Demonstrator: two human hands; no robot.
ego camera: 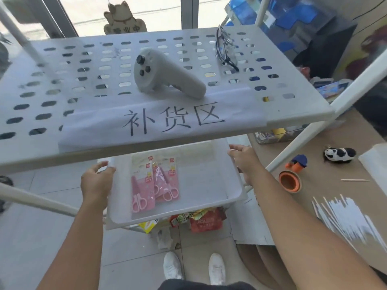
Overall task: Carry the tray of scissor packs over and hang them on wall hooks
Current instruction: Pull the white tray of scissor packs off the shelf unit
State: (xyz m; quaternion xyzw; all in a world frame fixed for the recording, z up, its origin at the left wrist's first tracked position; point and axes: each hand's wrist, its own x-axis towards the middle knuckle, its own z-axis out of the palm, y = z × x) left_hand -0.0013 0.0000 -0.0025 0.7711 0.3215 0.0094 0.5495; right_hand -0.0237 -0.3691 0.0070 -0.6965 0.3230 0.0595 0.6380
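A translucent white tray point(201, 208) sits on the rack's lower level, partly under the top shelf. Inside it lie packs of pink scissors point(155, 183), overlapping near the left side. My left hand point(96, 181) grips the tray's left rim. My right hand point(244, 160) is on the tray's right rim, fingers curled over the edge. No wall hooks are in view.
The perforated white top shelf point(52, 97) carries a grey controller point(165, 74), glasses point(226, 49) and a paper sign point(167, 120). Snack packets point(201, 220) lie below the tray. On the right floor: an orange tape roll point(290, 181), a panda toy point(339, 154), white sticks point(345, 216).
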